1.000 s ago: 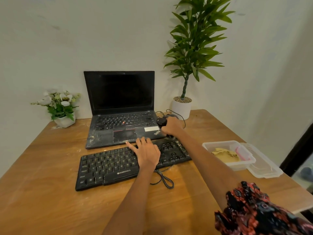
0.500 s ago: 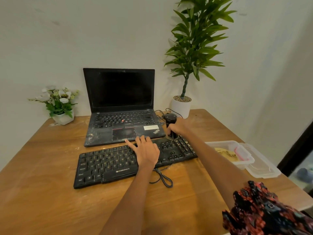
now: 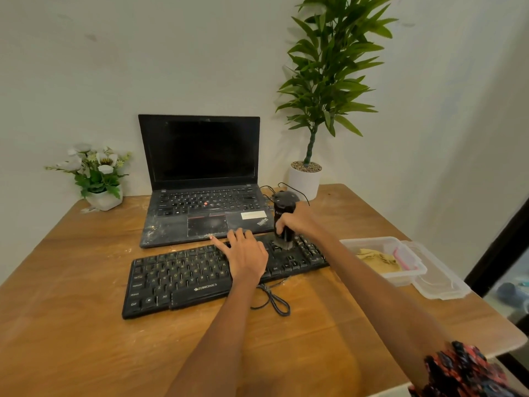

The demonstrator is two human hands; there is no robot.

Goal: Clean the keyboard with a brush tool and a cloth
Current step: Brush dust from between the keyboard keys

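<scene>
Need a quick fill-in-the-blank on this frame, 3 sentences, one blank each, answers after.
1. The right hand grips the black brush tool, its bristle end down on the ____ half of the keyboard.
2. The left hand rests flat on the ____.
3. The yellow cloth lies inside the clear ____ at the table's right edge.

Answers: right; keyboard; container

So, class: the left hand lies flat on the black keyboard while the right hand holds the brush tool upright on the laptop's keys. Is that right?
Not quite. In the head view the right hand holds the brush tool upright on the black keyboard, not on the laptop. The left hand does lie flat on it.
</scene>
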